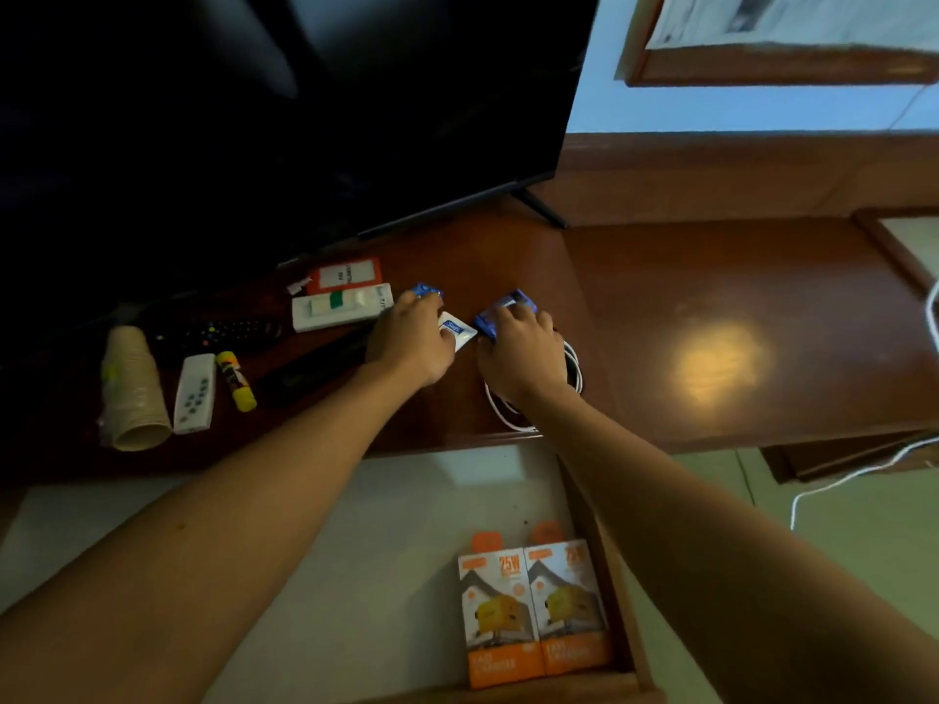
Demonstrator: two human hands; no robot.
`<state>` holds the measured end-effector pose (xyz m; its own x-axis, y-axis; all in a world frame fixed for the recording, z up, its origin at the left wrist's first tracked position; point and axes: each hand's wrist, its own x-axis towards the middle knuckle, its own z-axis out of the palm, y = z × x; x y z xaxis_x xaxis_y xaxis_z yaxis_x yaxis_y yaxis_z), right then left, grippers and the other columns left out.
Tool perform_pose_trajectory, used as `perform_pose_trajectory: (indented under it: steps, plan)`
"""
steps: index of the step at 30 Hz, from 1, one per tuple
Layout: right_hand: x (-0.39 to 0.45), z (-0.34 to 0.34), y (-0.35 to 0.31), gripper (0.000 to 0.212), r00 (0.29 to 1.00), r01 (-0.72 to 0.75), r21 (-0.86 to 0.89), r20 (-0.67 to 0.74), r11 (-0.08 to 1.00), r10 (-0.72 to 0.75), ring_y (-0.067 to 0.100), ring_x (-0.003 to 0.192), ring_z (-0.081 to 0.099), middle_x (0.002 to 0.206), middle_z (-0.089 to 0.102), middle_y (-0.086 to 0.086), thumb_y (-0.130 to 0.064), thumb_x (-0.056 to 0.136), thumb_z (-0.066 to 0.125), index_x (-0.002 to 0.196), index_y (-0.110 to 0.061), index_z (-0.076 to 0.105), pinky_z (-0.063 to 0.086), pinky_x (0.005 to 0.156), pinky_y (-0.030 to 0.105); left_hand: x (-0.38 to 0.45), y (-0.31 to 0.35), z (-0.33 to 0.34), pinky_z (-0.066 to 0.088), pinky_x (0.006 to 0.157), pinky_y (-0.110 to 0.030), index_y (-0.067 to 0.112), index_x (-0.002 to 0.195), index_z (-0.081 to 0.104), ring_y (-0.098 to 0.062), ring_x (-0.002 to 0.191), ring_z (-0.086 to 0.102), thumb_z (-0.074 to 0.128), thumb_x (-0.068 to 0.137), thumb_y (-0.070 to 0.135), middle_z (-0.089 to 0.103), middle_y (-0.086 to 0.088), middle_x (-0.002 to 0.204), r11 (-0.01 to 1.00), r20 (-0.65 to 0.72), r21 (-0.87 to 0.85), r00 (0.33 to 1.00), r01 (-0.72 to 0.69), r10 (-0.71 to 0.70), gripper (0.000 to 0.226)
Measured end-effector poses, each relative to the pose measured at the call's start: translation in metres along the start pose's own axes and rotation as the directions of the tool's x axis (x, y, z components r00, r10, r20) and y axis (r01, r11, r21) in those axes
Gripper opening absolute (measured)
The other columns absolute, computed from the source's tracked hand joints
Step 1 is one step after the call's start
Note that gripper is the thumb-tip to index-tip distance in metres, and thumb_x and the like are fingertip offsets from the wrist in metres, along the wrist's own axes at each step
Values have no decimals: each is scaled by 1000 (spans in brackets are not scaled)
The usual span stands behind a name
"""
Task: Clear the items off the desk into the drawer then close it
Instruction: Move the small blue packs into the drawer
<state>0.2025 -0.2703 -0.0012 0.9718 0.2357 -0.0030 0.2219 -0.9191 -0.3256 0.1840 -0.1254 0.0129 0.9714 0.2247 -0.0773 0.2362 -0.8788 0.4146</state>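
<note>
Both hands down on small packets at desk centre, drawer open below.

Left hand (414, 337) curled over a white sachet (457, 330), fingertips also on a blue packet (426, 290) at its 12 o'clock; right hand (515, 348) pinching a second blue packet (500, 309), covering a coiled white cable (533, 398) at its 6 o'clock. Open drawer (604, 541) toward 6 o'clock, already holding two charger boxes (533, 612). Awaiting clearing at 9 o'clock on the desk (737, 307): white box (340, 307), orange-edged card (345, 274), glue stick (235, 381), white remote (194, 393), dark remote (218, 332), stack of cups (133, 388). Risks, as judged: thin sachets slipping from a two-item grip on the way over; cable snagging on the right wrist and dragging off the edge; cups rolling if nudged; overfilling, blocking drawer closure.
</note>
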Motion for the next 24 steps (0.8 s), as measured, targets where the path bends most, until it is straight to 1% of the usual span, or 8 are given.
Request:
perform_pose_trajectory:
  steps: [3, 7, 9, 11, 13, 16, 21, 24]
  plan:
    - [27, -3, 0, 52, 999, -38, -57, 27, 998, 40, 39, 132, 36, 148, 40, 12, -38, 95, 56, 141, -17, 45, 35, 102, 52, 26, 1, -4, 50, 89, -45, 17, 133, 53, -36, 118, 51, 61, 95, 28, 48, -12, 134, 997, 22, 77, 1000, -10, 8, 41]
    - [61, -8, 6, 66, 981, -96, -143, 156, 985, 118, 41, 138, 27, 154, 28, 17, -45, 93, 57, 150, -23, 32, 29, 107, 55, 53, 4, -2, 49, 94, -49, 19, 139, 48, -38, 125, 46, 62, 94, 34, 44, -13, 139, 987, 75, 155, 996, 37, -50, 49]
    - [75, -8, 10, 73, 960, -49, -202, 260, 978, 102, 42, 144, 19, 161, 17, 18, -49, 93, 56, 156, -29, 23, 24, 110, 60, 62, 6, 2, 48, 97, -49, 20, 142, 46, -39, 128, 45, 63, 94, 36, 44, -14, 141, 979, 98, 196, 992, 58, -79, 54]
    - [88, -9, 15, 72, 928, 37, -247, 367, 968, 58, 42, 147, 13, 164, 11, 14, -52, 93, 52, 156, -36, 23, 19, 111, 64, 69, 7, 6, 48, 97, -48, 19, 142, 47, -39, 127, 46, 66, 92, 36, 46, -16, 140, 968, 124, 243, 987, 68, -101, 55]
    - [98, -10, 18, 64, 885, 119, -277, 464, 953, 24, 41, 147, 12, 164, 15, 9, -54, 93, 48, 153, -40, 30, 16, 111, 66, 74, 7, 10, 49, 96, -47, 17, 136, 53, -39, 124, 50, 71, 89, 32, 51, -17, 136, 952, 147, 299, 982, 68, -116, 53]
    - [107, -10, 19, 60, 832, 185, -281, 555, 942, 2, 39, 146, 16, 159, 26, 9, -49, 95, 49, 152, -35, 37, 16, 112, 63, 77, 6, 15, 49, 95, -47, 13, 127, 57, -40, 122, 51, 74, 87, 27, 55, -17, 132, 948, 147, 309, 981, 80, -130, 45]
    - [113, -11, 21, 63, 858, 222, -261, 509, 939, -62, 38, 137, 27, 148, 37, 11, -58, 90, 61, 142, -25, 53, 29, 109, 52, 79, 2, 17, 50, 95, -49, 17, 128, 51, -42, 124, 48, 74, 88, 21, 53, -18, 131, 961, 131, 253, 980, 113, -150, 46]
    - [115, -10, 23, 63, 873, 256, -269, 477, 928, -102, 37, 133, 28, 142, 39, 11, -62, 87, 62, 137, -24, 58, 32, 107, 50, 79, 2, 18, 50, 92, -47, 17, 126, 50, -41, 123, 49, 73, 88, 18, 58, -17, 129, 953, 115, 288, 984, 97, -135, 45]
